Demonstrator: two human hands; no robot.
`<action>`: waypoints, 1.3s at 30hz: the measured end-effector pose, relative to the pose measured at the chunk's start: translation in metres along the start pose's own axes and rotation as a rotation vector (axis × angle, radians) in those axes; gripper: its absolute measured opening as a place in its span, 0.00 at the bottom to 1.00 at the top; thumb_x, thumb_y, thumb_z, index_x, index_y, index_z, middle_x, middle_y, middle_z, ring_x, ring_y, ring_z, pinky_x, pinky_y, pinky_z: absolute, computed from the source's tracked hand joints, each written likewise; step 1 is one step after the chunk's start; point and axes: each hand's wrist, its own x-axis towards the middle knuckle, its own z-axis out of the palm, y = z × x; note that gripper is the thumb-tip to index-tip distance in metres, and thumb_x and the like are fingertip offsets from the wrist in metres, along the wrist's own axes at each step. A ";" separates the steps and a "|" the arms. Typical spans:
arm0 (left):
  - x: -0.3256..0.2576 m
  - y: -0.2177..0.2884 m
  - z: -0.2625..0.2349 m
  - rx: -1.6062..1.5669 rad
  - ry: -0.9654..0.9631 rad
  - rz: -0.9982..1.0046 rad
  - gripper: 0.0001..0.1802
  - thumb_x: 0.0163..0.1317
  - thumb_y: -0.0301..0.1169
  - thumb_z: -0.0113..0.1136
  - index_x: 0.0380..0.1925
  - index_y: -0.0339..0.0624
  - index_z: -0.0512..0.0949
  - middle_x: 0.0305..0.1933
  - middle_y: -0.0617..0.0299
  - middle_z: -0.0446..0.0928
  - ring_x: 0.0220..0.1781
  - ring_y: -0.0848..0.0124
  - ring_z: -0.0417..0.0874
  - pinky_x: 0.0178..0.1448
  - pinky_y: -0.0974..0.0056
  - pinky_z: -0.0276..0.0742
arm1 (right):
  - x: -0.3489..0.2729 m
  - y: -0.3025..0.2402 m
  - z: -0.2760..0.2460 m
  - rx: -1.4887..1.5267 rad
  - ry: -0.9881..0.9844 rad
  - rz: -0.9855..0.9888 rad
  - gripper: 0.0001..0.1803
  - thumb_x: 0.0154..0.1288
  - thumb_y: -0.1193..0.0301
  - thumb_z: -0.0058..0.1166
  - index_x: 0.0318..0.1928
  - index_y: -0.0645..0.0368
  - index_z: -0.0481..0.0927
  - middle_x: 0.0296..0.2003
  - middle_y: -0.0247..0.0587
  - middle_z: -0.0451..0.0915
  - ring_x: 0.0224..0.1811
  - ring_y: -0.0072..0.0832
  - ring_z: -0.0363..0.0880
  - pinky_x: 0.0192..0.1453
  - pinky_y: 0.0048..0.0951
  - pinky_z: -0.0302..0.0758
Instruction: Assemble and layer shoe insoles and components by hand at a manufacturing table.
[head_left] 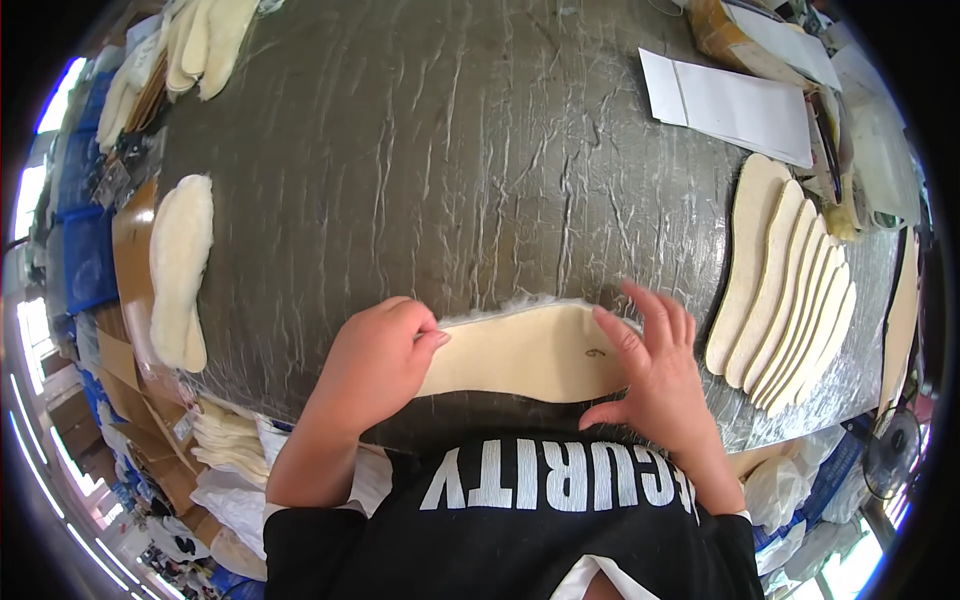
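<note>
A tan insole (510, 352) with fluffy white fleece showing along its far edge lies crosswise at the table's near side, its flat backing upward and a small dark mark near the right end. Closed in a pinch, my left hand (378, 362) grips its left end. My right hand (658, 378) is over the right end with fingers spread, the thumb and a finger at its edges. Farther right, several tan insoles (757, 265) lie fanned out in an overlapping row. At the left table edge rests a small pile of white fleece insoles (180, 275).
The table (450, 180) has a wrinkled, plastic-wrapped dark top. White paper sheets (735, 100) lie at the far right beside a pen (827, 150) and a cardboard box (745, 40). More insoles (210, 45) sit at the far left corner. Blue bins (88, 260) stand off the left side.
</note>
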 end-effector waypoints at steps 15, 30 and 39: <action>0.002 -0.008 0.011 -0.927 0.009 -0.047 0.17 0.57 0.12 0.60 0.45 0.33 0.72 0.42 0.62 0.75 0.40 0.78 0.81 0.45 0.72 0.78 | 0.037 -0.029 0.042 0.216 0.252 -0.293 0.49 0.39 0.69 0.74 0.67 0.54 0.65 0.58 0.48 0.70 0.59 0.49 0.69 0.63 0.51 0.66; 0.011 -0.015 0.025 -0.773 -0.050 -0.258 0.10 0.68 0.30 0.57 0.39 0.33 0.80 0.30 0.60 0.81 0.23 0.74 0.82 0.24 0.72 0.73 | 0.042 -0.036 0.034 0.482 0.212 -0.207 0.50 0.37 0.75 0.78 0.66 0.55 0.68 0.56 0.49 0.69 0.57 0.46 0.70 0.59 0.41 0.73; 0.014 -0.014 0.027 -0.842 -0.109 -0.101 0.08 0.67 0.28 0.57 0.35 0.34 0.80 0.27 0.63 0.79 0.22 0.79 0.76 0.27 0.72 0.72 | 0.040 -0.037 0.027 0.399 0.187 -0.187 0.50 0.37 0.75 0.77 0.65 0.57 0.68 0.55 0.48 0.69 0.57 0.47 0.69 0.62 0.43 0.70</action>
